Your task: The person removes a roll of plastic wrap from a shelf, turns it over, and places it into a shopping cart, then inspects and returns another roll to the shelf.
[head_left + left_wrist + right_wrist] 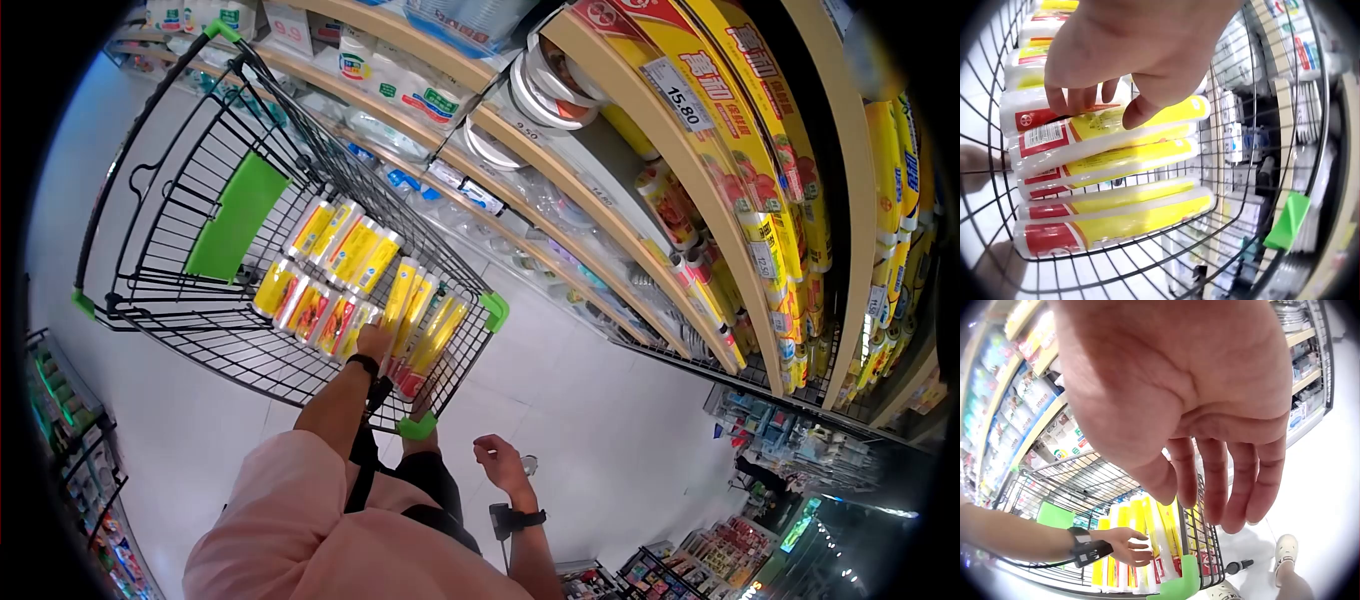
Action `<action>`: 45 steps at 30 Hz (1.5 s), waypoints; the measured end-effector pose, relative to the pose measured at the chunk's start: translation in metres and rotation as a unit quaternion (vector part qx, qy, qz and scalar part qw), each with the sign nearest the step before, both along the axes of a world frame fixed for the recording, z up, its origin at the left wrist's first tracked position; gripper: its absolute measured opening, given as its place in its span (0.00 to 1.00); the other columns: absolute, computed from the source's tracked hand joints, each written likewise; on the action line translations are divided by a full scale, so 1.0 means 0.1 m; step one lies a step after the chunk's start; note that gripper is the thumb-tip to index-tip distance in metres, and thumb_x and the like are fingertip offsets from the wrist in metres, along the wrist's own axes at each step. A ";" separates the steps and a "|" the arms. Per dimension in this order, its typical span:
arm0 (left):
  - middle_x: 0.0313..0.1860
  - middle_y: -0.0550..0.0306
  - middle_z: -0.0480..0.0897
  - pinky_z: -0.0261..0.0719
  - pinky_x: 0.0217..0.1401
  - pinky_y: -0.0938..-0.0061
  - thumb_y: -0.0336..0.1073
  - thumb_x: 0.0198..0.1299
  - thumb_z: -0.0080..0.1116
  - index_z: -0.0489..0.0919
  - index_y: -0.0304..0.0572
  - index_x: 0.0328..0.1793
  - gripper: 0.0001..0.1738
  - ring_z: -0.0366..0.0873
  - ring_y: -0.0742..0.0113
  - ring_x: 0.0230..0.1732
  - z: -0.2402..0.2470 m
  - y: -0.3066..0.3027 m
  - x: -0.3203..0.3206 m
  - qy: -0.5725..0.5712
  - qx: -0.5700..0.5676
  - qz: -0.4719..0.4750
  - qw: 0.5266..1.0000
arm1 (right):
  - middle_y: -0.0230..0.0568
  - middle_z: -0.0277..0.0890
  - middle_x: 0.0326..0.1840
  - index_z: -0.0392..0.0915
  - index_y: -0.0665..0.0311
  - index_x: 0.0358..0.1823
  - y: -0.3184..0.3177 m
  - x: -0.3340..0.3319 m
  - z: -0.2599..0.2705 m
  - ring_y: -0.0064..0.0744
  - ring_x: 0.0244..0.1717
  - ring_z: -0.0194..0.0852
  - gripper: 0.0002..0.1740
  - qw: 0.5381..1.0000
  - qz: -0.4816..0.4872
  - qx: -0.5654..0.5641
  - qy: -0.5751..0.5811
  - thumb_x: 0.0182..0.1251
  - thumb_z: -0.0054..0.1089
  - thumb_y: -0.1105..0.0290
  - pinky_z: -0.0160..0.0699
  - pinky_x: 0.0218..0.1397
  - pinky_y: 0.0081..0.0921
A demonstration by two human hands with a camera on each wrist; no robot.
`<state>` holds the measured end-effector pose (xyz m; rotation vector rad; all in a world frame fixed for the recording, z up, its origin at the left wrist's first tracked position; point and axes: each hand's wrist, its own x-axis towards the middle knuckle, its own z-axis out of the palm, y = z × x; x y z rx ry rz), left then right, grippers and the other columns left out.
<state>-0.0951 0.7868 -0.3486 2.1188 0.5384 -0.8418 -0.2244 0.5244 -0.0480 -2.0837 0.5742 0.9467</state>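
1. Your left hand [1125, 59] touches a roll [1045, 135] in the cart [495, 311], fingers parted, loosely bent; no pinch evident.
2. Rolls lie side by side, presumably so they sit flat.
3. Touched roll's long axis runs across the cart, red end toward you.
4. Right hand [503, 465] hangs outside, fingers loosely bent, gripping nothing.

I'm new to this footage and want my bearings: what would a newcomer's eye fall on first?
Probably the bright yellow rolls in the black wire cart, left of centre in the head view, with the left hand at them. Next, perhaps, the yellow boxes shelved at upper right.
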 end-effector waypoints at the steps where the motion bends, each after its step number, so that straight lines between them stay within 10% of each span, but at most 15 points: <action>1: 0.42 0.38 0.85 0.81 0.53 0.59 0.42 0.59 0.60 0.81 0.37 0.49 0.18 0.83 0.47 0.54 0.00 -0.10 0.02 0.059 -0.031 0.171 0.983 | 0.46 0.85 0.43 0.80 0.64 0.50 -0.01 -0.05 -0.05 0.39 0.43 0.86 0.13 1.000 -0.012 0.007 -0.004 0.69 0.60 0.65 0.84 0.48 0.31; 10: 0.53 0.35 0.81 0.77 0.60 0.54 0.44 0.56 0.64 0.73 0.39 0.59 0.27 0.79 0.40 0.58 0.63 -0.27 0.23 0.056 0.051 0.039 0.996 | 0.45 0.85 0.43 0.80 0.65 0.50 0.10 -0.11 -0.14 0.36 0.43 0.85 0.13 1.000 -0.029 0.006 0.004 0.70 0.60 0.65 0.83 0.48 0.29; 14: 0.46 0.42 0.85 0.83 0.48 0.59 0.37 0.55 0.63 0.79 0.36 0.53 0.20 0.85 0.46 0.49 -0.03 -0.16 0.16 0.046 -0.075 -0.023 0.996 | 0.41 0.85 0.41 0.80 0.67 0.50 0.17 -0.07 -0.08 0.30 0.39 0.85 0.13 1.000 -0.010 0.006 -0.015 0.71 0.59 0.65 0.83 0.46 0.27; 20: 0.42 0.53 0.82 0.82 0.40 0.70 0.31 0.60 0.65 0.76 0.34 0.55 0.19 0.84 0.64 0.40 1.11 0.19 0.23 0.162 -0.498 0.212 0.825 | 0.42 0.83 0.47 0.78 0.66 0.54 0.33 0.35 -0.07 0.29 0.37 0.82 0.19 0.996 0.027 0.043 -0.068 0.71 0.61 0.60 0.83 0.43 0.26; 25: 0.56 0.52 0.79 0.76 0.62 0.64 0.31 0.65 0.61 0.69 0.39 0.66 0.24 0.78 0.62 0.58 2.28 0.42 0.30 0.098 -0.523 0.153 0.833 | 0.41 0.78 0.54 0.69 0.66 0.65 0.71 0.88 0.34 0.29 0.41 0.80 0.29 0.981 0.002 0.105 -0.161 0.71 0.61 0.55 0.81 0.44 0.27; 30: 0.63 0.53 0.78 0.73 0.68 0.67 0.20 0.64 0.56 0.67 0.40 0.69 0.27 0.76 0.64 0.63 3.06 0.43 0.34 -0.047 -0.676 0.103 0.728 | 0.45 0.79 0.51 0.68 0.62 0.67 0.78 1.12 0.75 0.31 0.44 0.80 0.28 0.955 -0.056 0.270 -0.109 0.78 0.46 0.49 0.81 0.47 0.27; 34: 0.64 0.56 0.77 0.67 0.72 0.68 0.21 0.64 0.57 0.67 0.40 0.70 0.27 0.74 0.65 0.65 3.71 0.49 0.37 -0.161 -0.666 0.046 0.727 | 0.50 0.81 0.50 0.67 0.70 0.64 0.85 1.11 1.21 0.35 0.37 0.83 0.29 0.812 -0.185 0.552 -0.036 0.78 0.47 0.50 0.83 0.41 0.28; 38: 0.59 0.56 0.78 0.76 0.63 0.71 0.19 0.62 0.57 0.65 0.37 0.68 0.28 0.78 0.68 0.58 4.35 0.69 0.37 -0.241 -0.600 -0.012 0.763 | 0.47 0.82 0.42 0.71 0.70 0.61 0.87 1.15 1.50 0.29 0.28 0.81 0.28 0.815 -0.116 0.545 -0.158 0.74 0.55 0.52 0.79 0.28 0.20; 45: 0.55 0.47 0.80 0.84 0.47 0.65 0.43 0.72 0.50 0.71 0.46 0.63 0.18 0.83 0.53 0.50 4.55 1.58 0.47 -0.144 -0.670 0.244 0.687 | 0.40 0.82 0.40 0.75 0.70 0.55 0.81 1.07 1.77 0.26 0.31 0.81 0.22 0.839 -0.133 0.434 -0.300 0.62 0.69 0.72 0.83 0.31 0.21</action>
